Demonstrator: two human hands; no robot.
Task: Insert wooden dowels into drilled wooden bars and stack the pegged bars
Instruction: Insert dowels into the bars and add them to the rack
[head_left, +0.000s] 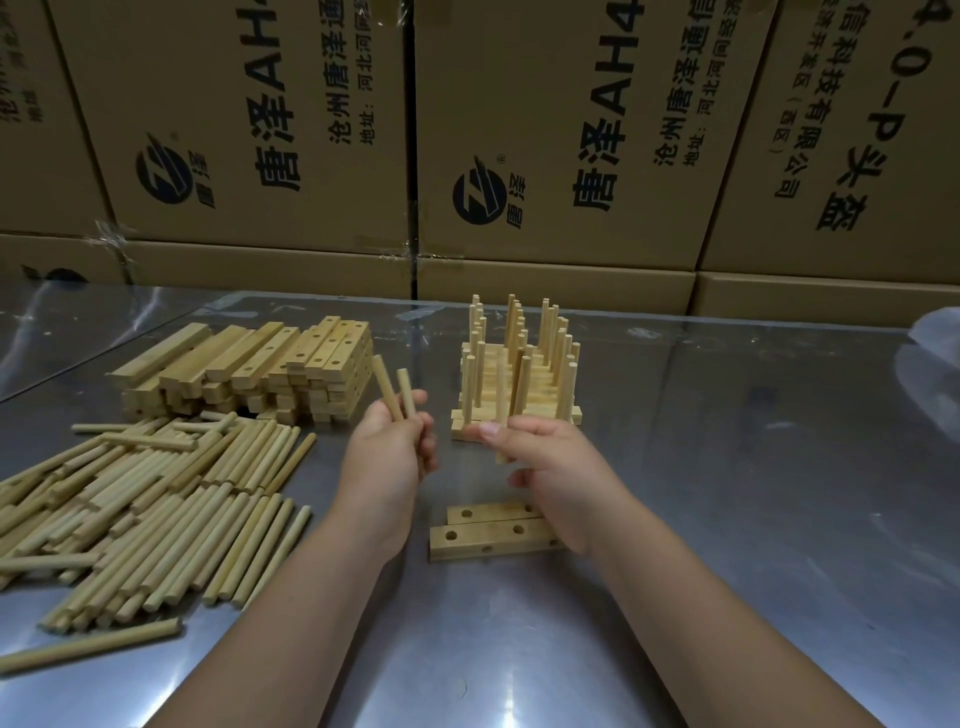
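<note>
My left hand (392, 449) grips two wooden dowels (395, 389) that stick up past its fingers. Beside it, my right hand (550, 467) pinches one upright dowel (501, 410), held above two drilled bars (491, 535) that lie flat on the table. The right end of those bars is hidden under my right hand. Behind my hands stands a stack of pegged bars (519, 364) with several dowels pointing up.
A loose heap of dowels (150, 493) covers the left of the steel table (727, 519). A pile of drilled bars (249, 369) sits behind it. Cardboard boxes (545, 130) wall off the far edge. A clear plastic bag (935, 353) lies at the right edge.
</note>
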